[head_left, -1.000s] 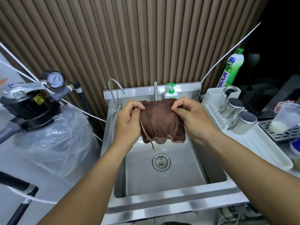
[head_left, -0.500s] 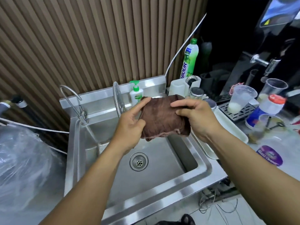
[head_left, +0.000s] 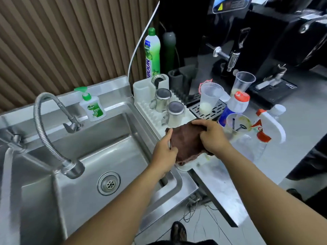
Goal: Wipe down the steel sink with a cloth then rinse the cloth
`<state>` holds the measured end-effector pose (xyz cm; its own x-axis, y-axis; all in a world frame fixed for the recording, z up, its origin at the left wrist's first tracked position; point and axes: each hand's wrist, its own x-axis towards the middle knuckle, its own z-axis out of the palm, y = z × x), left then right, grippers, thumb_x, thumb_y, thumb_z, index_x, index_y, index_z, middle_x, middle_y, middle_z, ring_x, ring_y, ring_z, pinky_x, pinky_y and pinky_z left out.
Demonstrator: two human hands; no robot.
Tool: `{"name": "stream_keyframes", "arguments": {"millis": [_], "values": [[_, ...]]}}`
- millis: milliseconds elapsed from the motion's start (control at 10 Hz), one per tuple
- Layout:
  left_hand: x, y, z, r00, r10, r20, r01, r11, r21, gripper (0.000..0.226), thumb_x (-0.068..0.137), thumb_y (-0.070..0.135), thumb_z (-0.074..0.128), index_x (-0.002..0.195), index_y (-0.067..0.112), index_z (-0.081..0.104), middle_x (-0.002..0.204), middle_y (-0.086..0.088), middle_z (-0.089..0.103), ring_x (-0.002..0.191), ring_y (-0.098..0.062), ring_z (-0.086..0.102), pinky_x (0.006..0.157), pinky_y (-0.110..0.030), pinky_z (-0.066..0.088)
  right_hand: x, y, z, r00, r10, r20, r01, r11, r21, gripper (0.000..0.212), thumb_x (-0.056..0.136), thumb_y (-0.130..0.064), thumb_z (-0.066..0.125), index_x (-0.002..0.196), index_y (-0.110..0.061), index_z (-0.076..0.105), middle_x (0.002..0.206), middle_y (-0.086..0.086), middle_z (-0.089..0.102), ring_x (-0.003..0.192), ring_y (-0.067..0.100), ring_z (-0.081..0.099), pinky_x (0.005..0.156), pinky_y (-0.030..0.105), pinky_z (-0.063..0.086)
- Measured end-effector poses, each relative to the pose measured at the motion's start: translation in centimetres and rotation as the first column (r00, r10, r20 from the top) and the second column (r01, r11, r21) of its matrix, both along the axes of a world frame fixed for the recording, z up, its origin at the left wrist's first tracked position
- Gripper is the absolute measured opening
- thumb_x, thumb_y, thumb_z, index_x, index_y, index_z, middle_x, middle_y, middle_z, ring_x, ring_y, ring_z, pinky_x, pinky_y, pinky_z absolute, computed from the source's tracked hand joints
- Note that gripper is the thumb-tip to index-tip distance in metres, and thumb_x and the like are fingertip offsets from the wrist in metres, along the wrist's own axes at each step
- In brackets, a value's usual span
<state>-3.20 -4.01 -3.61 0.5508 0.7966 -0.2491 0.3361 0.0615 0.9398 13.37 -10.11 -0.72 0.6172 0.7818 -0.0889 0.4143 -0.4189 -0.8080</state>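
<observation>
A brown cloth [head_left: 187,144] is spread over the near end of the white drying rack [head_left: 141,101], just right of the steel sink [head_left: 85,156]. My left hand [head_left: 163,153] pinches the cloth's left edge. On its right part lies my right hand [head_left: 211,137], fingers curled over the top edge. The sink's basin holds only its drain [head_left: 108,183]. A flexible steel faucet [head_left: 51,135] arches over the basin's left side.
A soap pump bottle [head_left: 92,107] stands on the sink's back ledge. Two steel cups [head_left: 168,106] sit on the rack. Right of it are a green dish-soap bottle [head_left: 152,53], plastic cups [head_left: 210,98], bottles and a black coffee machine [head_left: 265,41]. Loose wires hang below the counter.
Both hands carried the cloth from above the basin rightward onto the drying rack. The view swung right, bringing the counter and coffee machine into sight.
</observation>
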Motion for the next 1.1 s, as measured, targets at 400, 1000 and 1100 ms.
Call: {"name": "stream_keyframes", "arguments": {"millis": [400, 1000, 1100], "values": [[3.3, 1.4, -2.4, 0.917, -0.078, -0.392, 0.210, 0.929, 0.304, 0.061, 0.095, 0.022, 0.052, 0.154, 0.022, 0.036, 0.136, -0.006, 0.059, 0.121, -0.026, 0.057, 0.099, -0.039, 0.049, 4.2, 3.0, -4.5, 0.942, 0.230, 0.246, -0.162, 0.950, -0.266, 0.055, 0.086, 0.005, 0.042, 0.131, -0.019, 0.065, 0.151, 0.007, 0.047, 0.139, 0.026, 0.043, 0.111, 0.033, 0.036], [-11.0, 0.2, 1.4, 0.869, -0.253, -0.425, 0.422, 0.826, 0.372, 0.046, 0.098, 0.031, 0.052, 0.144, 0.032, 0.051, 0.146, 0.019, 0.047, 0.133, 0.003, 0.040, 0.110, -0.014, 0.027, -2.5, -1.3, -2.4, 0.811, 0.439, 0.388, -0.296, 0.878, -0.376, 0.025, 0.091, -0.031, 0.051, 0.108, -0.030, 0.068, 0.112, -0.010, 0.068, 0.097, 0.017, 0.065, 0.081, 0.031, 0.052], [-16.9, -2.2, 2.3, 0.971, -0.136, -0.197, 0.176, 0.963, 0.205, 0.036, 0.092, 0.030, 0.061, 0.127, 0.037, 0.066, 0.127, 0.022, 0.063, 0.117, 0.010, 0.053, 0.101, -0.016, 0.044, -6.2, -3.6, -0.4, 0.842, 0.403, 0.359, -0.286, 0.897, -0.335, 0.027, 0.095, -0.037, 0.057, 0.120, -0.037, 0.066, 0.120, -0.019, 0.067, 0.103, 0.006, 0.066, 0.083, 0.023, 0.049]]}}
